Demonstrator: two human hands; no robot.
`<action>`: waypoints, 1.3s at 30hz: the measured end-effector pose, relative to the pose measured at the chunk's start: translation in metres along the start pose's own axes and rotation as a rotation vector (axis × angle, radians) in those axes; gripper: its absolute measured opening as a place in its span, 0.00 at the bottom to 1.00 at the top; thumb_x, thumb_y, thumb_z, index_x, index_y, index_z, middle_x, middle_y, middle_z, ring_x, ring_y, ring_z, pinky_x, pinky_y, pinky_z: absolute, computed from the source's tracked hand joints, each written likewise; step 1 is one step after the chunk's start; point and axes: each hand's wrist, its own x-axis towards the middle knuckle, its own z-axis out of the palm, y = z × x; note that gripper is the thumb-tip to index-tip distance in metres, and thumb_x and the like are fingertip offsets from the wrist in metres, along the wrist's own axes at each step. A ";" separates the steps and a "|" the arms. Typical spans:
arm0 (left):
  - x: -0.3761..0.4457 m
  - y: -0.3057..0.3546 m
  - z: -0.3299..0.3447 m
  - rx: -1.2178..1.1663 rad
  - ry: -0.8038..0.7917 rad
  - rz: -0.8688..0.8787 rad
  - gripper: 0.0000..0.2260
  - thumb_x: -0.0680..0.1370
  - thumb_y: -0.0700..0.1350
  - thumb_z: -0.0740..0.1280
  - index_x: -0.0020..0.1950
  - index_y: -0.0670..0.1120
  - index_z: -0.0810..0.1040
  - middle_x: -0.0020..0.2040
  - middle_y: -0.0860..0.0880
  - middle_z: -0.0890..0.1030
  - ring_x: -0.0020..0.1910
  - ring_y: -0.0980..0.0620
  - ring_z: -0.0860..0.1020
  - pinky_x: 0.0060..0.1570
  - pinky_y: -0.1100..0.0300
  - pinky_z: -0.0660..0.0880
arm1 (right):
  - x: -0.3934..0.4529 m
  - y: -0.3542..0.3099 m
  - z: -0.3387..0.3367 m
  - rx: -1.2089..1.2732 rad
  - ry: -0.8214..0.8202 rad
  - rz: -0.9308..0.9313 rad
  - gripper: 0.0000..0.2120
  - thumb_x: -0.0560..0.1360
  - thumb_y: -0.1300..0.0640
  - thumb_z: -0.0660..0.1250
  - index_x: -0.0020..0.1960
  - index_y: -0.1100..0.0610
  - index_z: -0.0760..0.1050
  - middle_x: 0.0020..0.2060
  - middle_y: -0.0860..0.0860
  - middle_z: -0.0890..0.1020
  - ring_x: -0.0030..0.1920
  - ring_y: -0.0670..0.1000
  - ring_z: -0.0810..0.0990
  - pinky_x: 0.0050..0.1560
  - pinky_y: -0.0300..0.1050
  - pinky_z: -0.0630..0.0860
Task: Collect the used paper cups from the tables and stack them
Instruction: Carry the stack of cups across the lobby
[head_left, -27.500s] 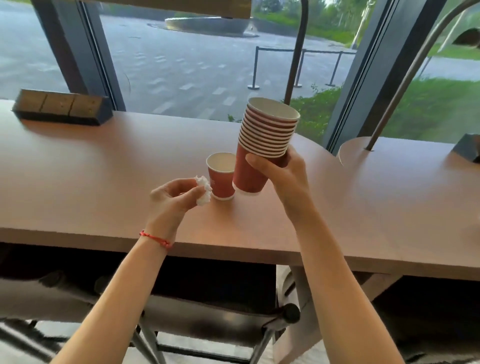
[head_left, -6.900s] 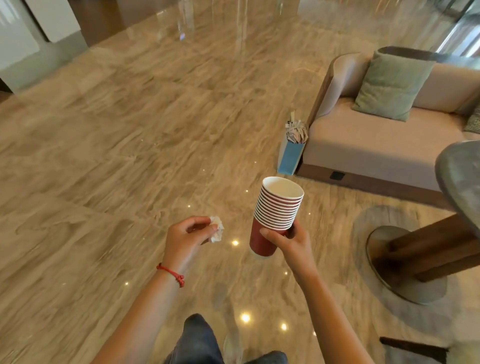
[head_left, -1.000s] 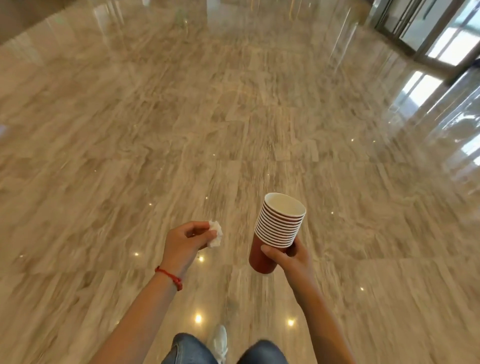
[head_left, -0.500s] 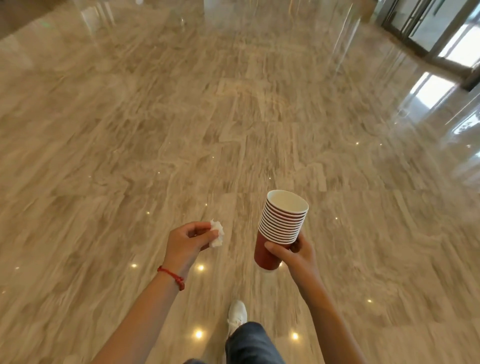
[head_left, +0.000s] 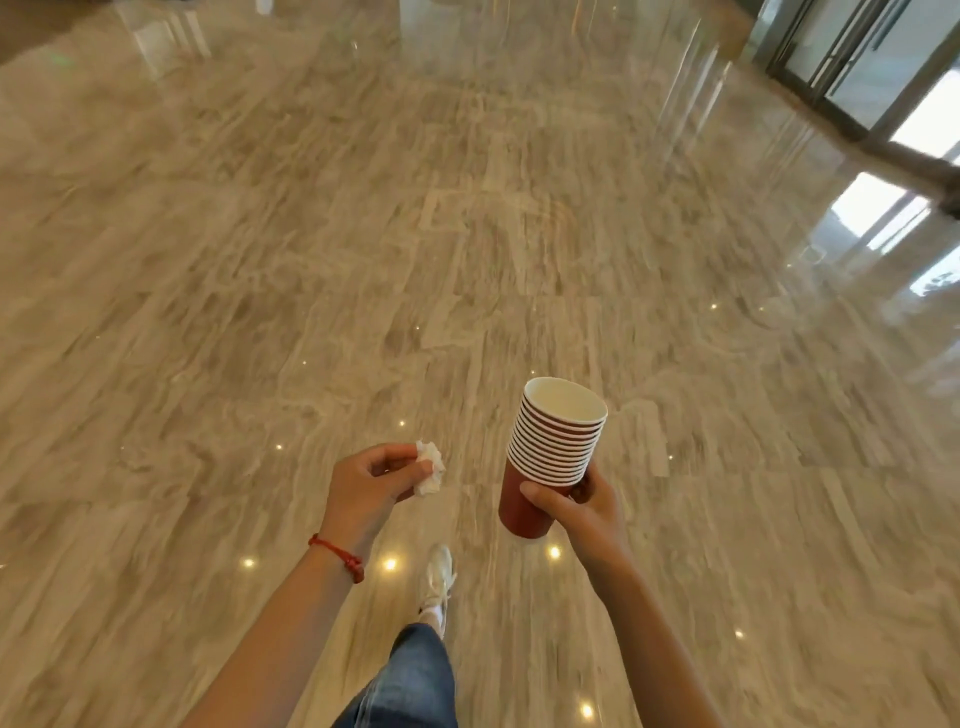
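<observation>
R hand (head_left: 582, 506) grips cup stack (head_left: 553, 447) near the base cup, thumb across the front; stack tilts fwd, rims up, prob. for balance. L hand (head_left: 371, 486) pinches a crumpled tissue (head_left: 429, 468), kept apart from cups. Below: polished floor (head_left: 311, 260); no table in view.
</observation>
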 end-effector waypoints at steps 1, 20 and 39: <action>0.029 0.008 0.006 -0.010 0.003 -0.001 0.09 0.68 0.33 0.73 0.39 0.47 0.81 0.30 0.53 0.83 0.31 0.60 0.81 0.31 0.70 0.76 | 0.029 -0.005 0.004 0.002 0.008 -0.001 0.21 0.65 0.68 0.75 0.54 0.54 0.76 0.42 0.45 0.84 0.43 0.39 0.82 0.38 0.30 0.76; 0.484 0.154 0.158 0.035 -0.025 -0.007 0.09 0.68 0.34 0.74 0.39 0.48 0.82 0.37 0.50 0.83 0.34 0.59 0.81 0.32 0.70 0.76 | 0.503 -0.093 0.026 -0.023 0.028 0.009 0.22 0.64 0.63 0.77 0.55 0.52 0.76 0.47 0.46 0.84 0.49 0.45 0.82 0.43 0.34 0.78; 0.921 0.297 0.338 0.011 0.009 -0.041 0.09 0.67 0.32 0.73 0.40 0.46 0.81 0.36 0.47 0.81 0.31 0.59 0.81 0.30 0.69 0.76 | 0.992 -0.194 0.034 -0.029 -0.028 0.006 0.21 0.65 0.65 0.76 0.54 0.51 0.76 0.46 0.45 0.84 0.48 0.43 0.82 0.42 0.32 0.77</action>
